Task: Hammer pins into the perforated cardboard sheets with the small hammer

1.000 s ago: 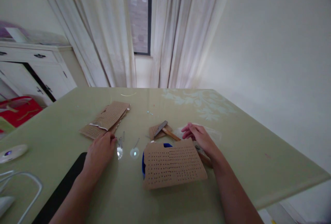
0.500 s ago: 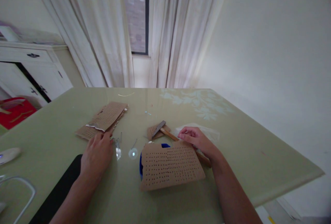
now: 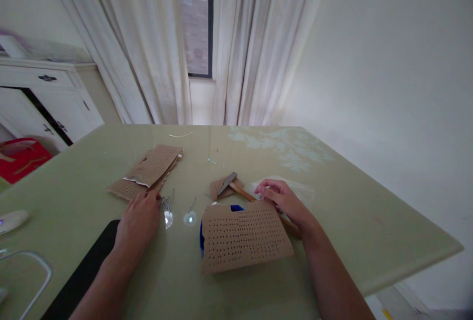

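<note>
My left hand [image 3: 141, 214] rests low over the table, fingers bent down and together, just left of several thin metal nails [image 3: 168, 205]. Its fingertips are partly hidden, so what they hold cannot be made out. Beside it lies a stack of perforated cardboard [image 3: 155, 166]. My right hand [image 3: 281, 198] hovers with loosely curved fingers over the hammer [image 3: 242, 191], near the back edge of a perforated cardboard sheet [image 3: 246, 236]. I see nothing held in it. The sheet lies over a blue object [image 3: 201, 237], mostly hidden, and covers part of the hammer's handle.
A round clear disc [image 3: 189, 218] with a nail lies mid-table. Under the hammer head is a small cardboard piece [image 3: 216, 188]. Clear plastic film [image 3: 301, 189] lies behind my right hand. A black strip [image 3: 84, 270] and a white mouse [image 3: 14, 222] are at left.
My left hand has shifted very slightly, with its fingers a little more bent. The right hand has barely moved; the hammer and cardboard lie as before.
</note>
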A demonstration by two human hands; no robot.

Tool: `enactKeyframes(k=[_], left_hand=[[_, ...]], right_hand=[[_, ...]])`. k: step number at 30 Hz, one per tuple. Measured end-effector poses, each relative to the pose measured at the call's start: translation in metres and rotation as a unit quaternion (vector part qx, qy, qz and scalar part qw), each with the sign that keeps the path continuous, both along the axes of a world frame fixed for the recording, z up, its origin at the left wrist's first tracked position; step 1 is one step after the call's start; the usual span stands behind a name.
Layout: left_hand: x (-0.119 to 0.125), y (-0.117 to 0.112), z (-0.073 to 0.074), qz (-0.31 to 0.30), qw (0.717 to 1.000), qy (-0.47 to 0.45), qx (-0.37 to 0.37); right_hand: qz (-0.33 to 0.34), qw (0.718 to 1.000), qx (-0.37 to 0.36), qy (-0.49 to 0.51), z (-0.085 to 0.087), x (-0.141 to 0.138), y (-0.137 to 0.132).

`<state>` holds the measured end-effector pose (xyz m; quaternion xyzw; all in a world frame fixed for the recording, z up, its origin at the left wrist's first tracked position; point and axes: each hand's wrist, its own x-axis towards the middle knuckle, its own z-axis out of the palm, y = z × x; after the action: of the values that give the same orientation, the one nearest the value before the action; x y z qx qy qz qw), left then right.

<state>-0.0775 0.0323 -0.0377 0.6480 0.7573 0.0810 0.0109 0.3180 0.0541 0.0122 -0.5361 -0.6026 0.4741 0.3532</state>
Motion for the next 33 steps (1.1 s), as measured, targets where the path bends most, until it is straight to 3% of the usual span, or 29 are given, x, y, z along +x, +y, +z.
enactKeyframes(k=[6, 15, 18, 20, 22, 24, 26, 30, 33], left_hand=[[0.000, 0.000, 0.005, 0.013, 1.000, -0.011, -0.006], [-0.001, -0.001, 0.008, 0.013, 1.000, 0.006, 0.023], [0.005, 0.001, 0.014, 0.016, 0.990, -0.098, 0.101], [0.017, 0.000, 0.021, -0.003, 0.953, -0.264, 0.150], [0.036, -0.004, 0.032, -0.036, 0.891, -0.423, 0.159], [0.058, -0.010, 0.044, -0.067, 0.836, -0.522, 0.156], [0.078, -0.016, 0.055, -0.125, 0.799, -0.570, 0.144], [0.097, -0.021, 0.057, -0.231, 0.779, -0.574, 0.101], [0.096, -0.021, 0.044, -0.231, 0.772, -0.586, 0.089]], right_hand=[[-0.034, 0.998, 0.031, -0.036, -0.013, 0.007, 0.014], [-0.006, 0.990, 0.091, -0.107, -0.021, 0.001, 0.014], [0.016, 0.990, 0.088, -0.107, -0.027, -0.001, 0.016], [0.028, 0.990, 0.091, -0.107, -0.032, -0.002, 0.019], [0.034, 0.989, 0.100, -0.107, -0.037, -0.001, 0.021], [0.044, 0.988, 0.107, -0.106, -0.042, -0.001, 0.023], [0.055, 0.987, 0.110, -0.105, -0.045, -0.001, 0.024], [0.061, 0.987, 0.106, -0.104, -0.050, -0.005, 0.023], [0.052, 0.989, 0.100, -0.098, -0.048, -0.008, 0.023]])
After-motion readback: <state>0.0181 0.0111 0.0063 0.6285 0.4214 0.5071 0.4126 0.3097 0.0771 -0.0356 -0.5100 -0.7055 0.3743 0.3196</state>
